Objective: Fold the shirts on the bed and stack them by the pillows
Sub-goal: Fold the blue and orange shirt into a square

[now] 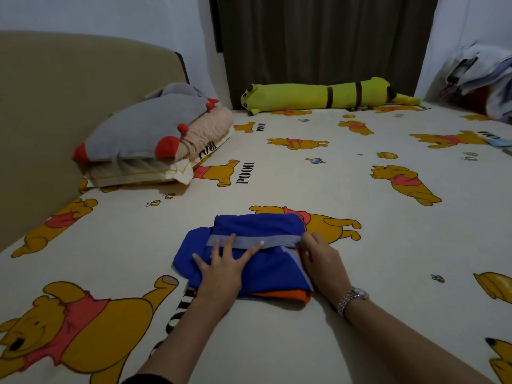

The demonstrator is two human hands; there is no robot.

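A blue shirt (257, 225) with a grey band and an orange part lies folded into a small packet on the bed (304, 173), near its front middle. My left hand (224, 266) rests flat on the packet with its fingers spread and straight. My right hand (318, 256) lies at the packet's right edge, its fingers curled onto the grey band. The pillows (155, 139) are stacked at the far left against the headboard, well beyond the shirt.
A long yellow plush toy (327, 95) lies along the far edge below a dark curtain. A heap of clothes (482, 81) sits at the far right corner. The beige headboard (55, 106) borders the left side.
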